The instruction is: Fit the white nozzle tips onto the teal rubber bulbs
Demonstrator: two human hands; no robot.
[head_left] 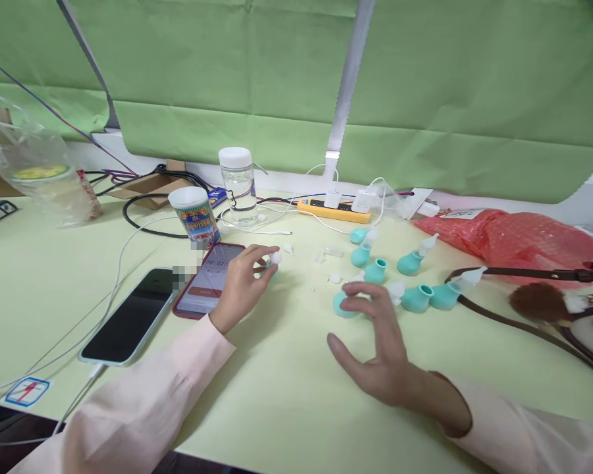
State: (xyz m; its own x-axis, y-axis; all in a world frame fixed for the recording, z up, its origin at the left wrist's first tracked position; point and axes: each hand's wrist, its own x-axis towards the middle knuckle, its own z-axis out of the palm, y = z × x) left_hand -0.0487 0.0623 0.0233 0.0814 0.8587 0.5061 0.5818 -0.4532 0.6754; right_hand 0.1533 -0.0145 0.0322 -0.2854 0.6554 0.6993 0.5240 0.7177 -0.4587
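My left hand (242, 280) is closed, with thumb and index finger around a small white round piece (277, 257). A bit of teal shows under these fingers, mostly hidden. My right hand (378, 339) has its fingers apart and nothing in its grasp. Behind its fingertips sits a teal bulb (343, 305); whether they touch I cannot tell. To the right stand an open-necked teal bulb (418, 298) and a bulb nasal aspirator (447, 295) with a clear tip. Further back are another open bulb (375, 270) and another tipped aspirator (410, 262).
Small clear parts (333, 251) lie mid-table. On the left are a black-screened phone (128, 316), a red-cased phone (205, 289), a printed paper cup (196, 217) and a water bottle (240, 191). A yellow power strip (333, 210) and a red plastic bag (518, 243) lie at the back.
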